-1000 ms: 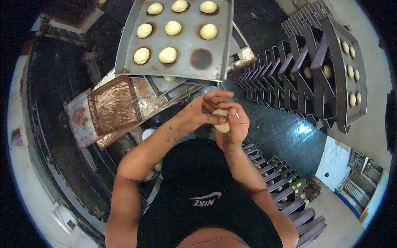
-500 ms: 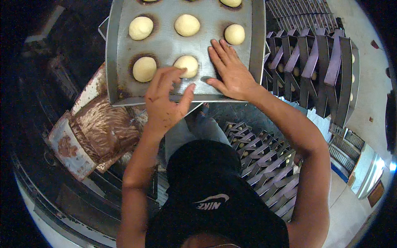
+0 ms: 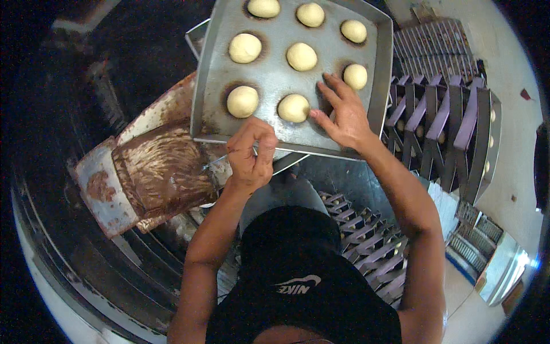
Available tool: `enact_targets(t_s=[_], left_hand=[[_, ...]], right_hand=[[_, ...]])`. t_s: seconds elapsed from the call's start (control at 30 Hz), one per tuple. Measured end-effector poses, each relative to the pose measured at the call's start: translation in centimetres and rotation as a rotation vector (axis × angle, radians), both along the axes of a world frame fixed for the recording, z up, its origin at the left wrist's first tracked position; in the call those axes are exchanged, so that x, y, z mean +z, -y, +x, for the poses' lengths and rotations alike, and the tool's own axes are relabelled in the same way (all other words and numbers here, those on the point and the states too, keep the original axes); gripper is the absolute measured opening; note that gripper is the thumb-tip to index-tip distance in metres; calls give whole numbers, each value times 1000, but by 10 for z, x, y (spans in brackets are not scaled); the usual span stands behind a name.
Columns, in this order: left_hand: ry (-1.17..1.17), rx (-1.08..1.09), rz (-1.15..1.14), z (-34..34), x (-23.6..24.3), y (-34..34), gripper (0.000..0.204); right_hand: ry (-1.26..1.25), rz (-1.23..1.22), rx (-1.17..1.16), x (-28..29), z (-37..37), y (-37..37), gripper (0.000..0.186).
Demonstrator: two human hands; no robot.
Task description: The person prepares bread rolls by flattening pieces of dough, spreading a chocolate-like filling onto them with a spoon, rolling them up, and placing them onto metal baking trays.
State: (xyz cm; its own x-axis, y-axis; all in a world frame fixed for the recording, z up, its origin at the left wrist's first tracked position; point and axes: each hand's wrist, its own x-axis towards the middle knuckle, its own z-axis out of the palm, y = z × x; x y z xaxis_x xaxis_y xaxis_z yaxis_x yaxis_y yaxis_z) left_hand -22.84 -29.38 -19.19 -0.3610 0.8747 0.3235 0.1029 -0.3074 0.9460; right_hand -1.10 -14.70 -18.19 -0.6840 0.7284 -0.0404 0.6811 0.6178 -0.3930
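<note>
A metal baking tray (image 3: pixel 373 109) is tilted in view in front of me, bearing several round pale dough balls spaced in rows. Over the tray's near right part, my right hand (image 3: pixel 346 117) has its fingers stretched out and apart. Its thumb tip is beside the middle dough ball (image 3: pixel 293 108) of the nearest row, and its fingers point toward another dough ball (image 3: pixel 355 76) near the right wall. My left hand (image 3: pixel 251 156) is at the near rim, fingers curled in against the thumb, just below the left dough ball (image 3: pixel 242 102). Whatever those fingers hold is hidden.
Left of the tray lies a rusty, brown-stained metal piece (image 3: pixel 157 175), with dark machinery (image 3: pixel 74 229) around it. To the right stands a rack of stacked trays (image 3: pixel 438 126) with dough balls inside. Another tray stack (image 3: pixel 372 241) is below my right forearm.
My left hand has drawn back from the middle near dough ball to the rim and curled closed. My right thumb is now beside that ball. The whole view has shifted, showing more of the tray.
</note>
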Motion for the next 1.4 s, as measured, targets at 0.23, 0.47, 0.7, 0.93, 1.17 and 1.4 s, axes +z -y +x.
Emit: enact_targets(t_s=[0.23,0.47,0.7,0.93,1.17,1.4], left_hand=[[191,605,-88,57,39,20,29],[-86,637,-59,117,40,120,54],[171,174,-481,109,0,237,83],[272,659,-529,94,-28,309,58],[124,823,-427,-34,-81,369,66],[412,729,-349,-83,-133,391,40]], right_hand=[[-664,-325,-384,38,-74,91,44],[-1093,-647,-352,36,-14,219,27],[-604,-520,62,42,0,267,24],[-628,-783,-18,-83,-94,266,48],[-411,36,305,-204,-161,219,20],[-64,-66,649,-107,-255,285,34]])
